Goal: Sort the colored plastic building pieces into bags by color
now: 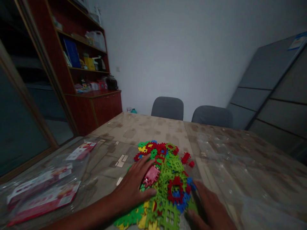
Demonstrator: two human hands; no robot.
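A heap of interlocking plastic puzzle tiles (165, 179) in green, red, yellow, blue and pink lies on the table (134, 131) in front of me. My left hand (134, 185) rests flat on the left side of the heap, fingers spread, touching a pink tile (151, 175). Along the heap's right edge lies my right hand (211, 207), fingers stretched toward the tiles and holding nothing that I can see. Two loose red tiles (187, 159) lie just beyond the heap.
Clear plastic bags with red and white printed cards (45, 188) lie at the left of the table. Another clear bag (216, 147) lies at the right. Two grey chairs (168, 108) stand at the far side. A red-brown shelf cabinet (93, 105) stands at the left wall.
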